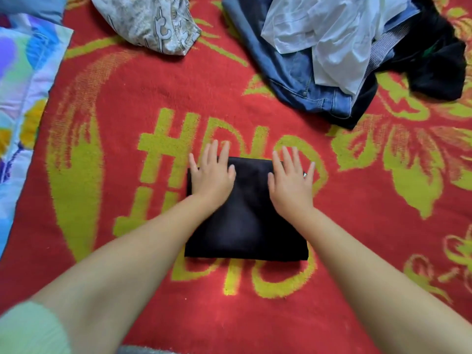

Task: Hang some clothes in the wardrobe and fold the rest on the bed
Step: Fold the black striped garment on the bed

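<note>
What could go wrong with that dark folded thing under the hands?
1. Both hands, left hand and right hand, press flat on the folded black garment without gripping it; it may spring open once released.
2. The messy pile of blue jeans, white and dark clothes lies close by on the red and yellow blanket; pulling from it could knock the fold loose.

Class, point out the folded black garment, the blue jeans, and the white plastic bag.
folded black garment [246,221]: head view, its bare centre.
blue jeans [298,80]: head view, denim leg.
white plastic bag [327,29]: head view, its crumpled middle.
</note>
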Motion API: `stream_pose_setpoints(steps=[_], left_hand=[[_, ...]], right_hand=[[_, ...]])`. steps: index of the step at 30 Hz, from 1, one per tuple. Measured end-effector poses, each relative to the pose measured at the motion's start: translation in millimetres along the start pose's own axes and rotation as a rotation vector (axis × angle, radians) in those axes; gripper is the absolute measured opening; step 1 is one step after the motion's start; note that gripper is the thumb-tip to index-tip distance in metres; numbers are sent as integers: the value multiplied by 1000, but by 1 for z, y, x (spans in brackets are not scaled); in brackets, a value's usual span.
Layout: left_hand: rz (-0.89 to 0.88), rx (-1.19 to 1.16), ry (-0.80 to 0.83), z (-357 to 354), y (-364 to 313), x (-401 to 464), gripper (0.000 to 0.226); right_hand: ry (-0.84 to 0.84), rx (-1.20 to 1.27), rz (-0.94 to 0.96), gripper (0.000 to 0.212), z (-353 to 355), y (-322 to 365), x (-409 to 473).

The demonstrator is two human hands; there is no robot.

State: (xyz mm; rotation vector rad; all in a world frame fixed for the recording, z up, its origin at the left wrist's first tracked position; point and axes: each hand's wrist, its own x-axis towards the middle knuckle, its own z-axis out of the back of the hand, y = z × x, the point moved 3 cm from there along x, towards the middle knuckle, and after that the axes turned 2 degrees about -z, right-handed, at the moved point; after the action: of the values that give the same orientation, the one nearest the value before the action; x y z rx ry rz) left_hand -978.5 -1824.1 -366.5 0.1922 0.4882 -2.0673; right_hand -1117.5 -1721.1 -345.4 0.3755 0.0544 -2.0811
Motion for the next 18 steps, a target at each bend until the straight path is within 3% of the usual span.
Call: stream_pose_setpoints(steps=[2, 3, 7, 13, 15, 18], left_hand=[[-197, 106, -12, -28, -21, -19, 59], [-210, 149, 28, -43, -23, -23, 59], [-110, 170, 22, -73, 13, -13, 62], [-91, 172, 28, -64, 30, -14, 65], [-202, 198, -4, -53, 27, -34, 68], [-538, 221, 13, -48, 26, -87, 81]], right_hand=[[-61, -65, 168, 53, -19, 23, -17], [-49, -108, 182, 54, -29, 24, -19], [19, -174, 55, 57, -57, -17, -2], [13, -97, 91, 58, -46, -19, -4], [-23, -73, 198, 65, -36, -11, -26], [55, -156, 427, 86, -43, -2, -83]])
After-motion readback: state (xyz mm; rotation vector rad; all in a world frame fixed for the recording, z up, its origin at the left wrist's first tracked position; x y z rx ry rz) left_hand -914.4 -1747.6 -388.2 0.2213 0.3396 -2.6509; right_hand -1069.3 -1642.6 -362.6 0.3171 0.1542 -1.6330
